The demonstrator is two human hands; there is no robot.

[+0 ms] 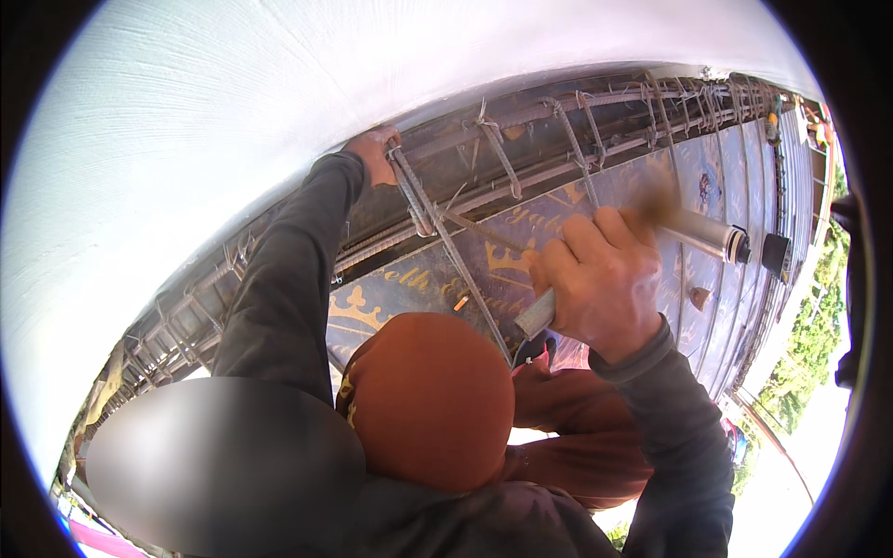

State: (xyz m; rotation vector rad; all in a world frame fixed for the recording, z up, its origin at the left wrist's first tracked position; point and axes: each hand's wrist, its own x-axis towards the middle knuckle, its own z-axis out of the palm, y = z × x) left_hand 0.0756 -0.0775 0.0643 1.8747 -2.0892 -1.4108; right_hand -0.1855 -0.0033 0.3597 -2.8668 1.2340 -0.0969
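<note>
The right hand (603, 277), near right, wraps its grip around a grey tubular handle (536, 314), while farther left the left hand (374, 155) touches a steel stirrup (406, 183), its grip too hidden to tell.

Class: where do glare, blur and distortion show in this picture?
Head view: the white surface has a bowed edge, likely fisheye; a brown shape beside the right hand smears, perhaps from motion; glare washes out the lower right; a blurred grey oval sits lower left.
</note>
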